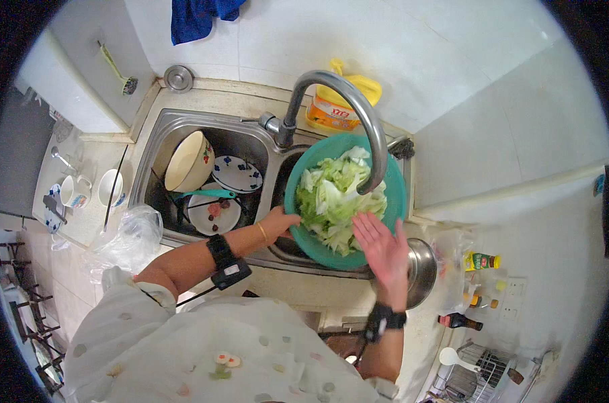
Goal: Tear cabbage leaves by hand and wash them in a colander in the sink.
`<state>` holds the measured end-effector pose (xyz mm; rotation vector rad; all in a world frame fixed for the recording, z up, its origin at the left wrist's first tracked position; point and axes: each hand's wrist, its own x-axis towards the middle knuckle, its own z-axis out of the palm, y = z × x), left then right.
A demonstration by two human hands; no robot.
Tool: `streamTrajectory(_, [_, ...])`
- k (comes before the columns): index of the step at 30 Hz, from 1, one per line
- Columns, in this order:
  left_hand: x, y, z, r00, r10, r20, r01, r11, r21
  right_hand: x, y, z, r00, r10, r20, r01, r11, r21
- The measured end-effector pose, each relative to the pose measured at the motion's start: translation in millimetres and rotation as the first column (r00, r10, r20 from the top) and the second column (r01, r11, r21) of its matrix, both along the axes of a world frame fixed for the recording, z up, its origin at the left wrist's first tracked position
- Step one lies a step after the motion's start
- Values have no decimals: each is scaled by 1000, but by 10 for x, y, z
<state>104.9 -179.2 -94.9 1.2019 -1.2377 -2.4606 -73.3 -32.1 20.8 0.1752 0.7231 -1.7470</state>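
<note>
A teal plastic basin (396,194) full of cut leafy cabbage (329,189) stands over the right bowl of a steel double sink. My left hand (280,222) grips the basin's left rim, its thumb on the edge. Palm up and fingers extended, my right hand (382,247) is over the basin's lower right side, by the leaves; it holds nothing, and whether it touches them is hard to tell. The curved steel faucet (357,85) arches above the cabbage, and water appears to run from its spout.
Dishes fill the left sink bowl (150,146): a cream enamel basin (183,163), patterned plates (238,174) and a teal-handled utensil (208,193). A yellow detergent jug (335,103) stands behind the faucet. A steel bowl (423,274) sits right, near bottles (461,321). A plastic bag (130,237) lies left.
</note>
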Motion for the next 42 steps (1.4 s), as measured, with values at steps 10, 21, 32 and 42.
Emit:
streamTrajectory(10, [462,52,-3,997,-44,61,42,998,38,33,-1007,-265,978,-201,52,202,979,-9])
streamTrajectory(21, [143,-250,417,988,105,111,-60,934,-353,-525,-907,-126,688,714,-128,-599,659,455])
streamTrajectory(32, [172,-123,-137,960,244,-136,-279,814,-509,-329,-948,-325,976,65,-207,4,947,320])
streamTrajectory(42, [362,-94,-3,996,90,-26,-85,983,160,-353,-923,-190,912,407,58,-406,868,287])
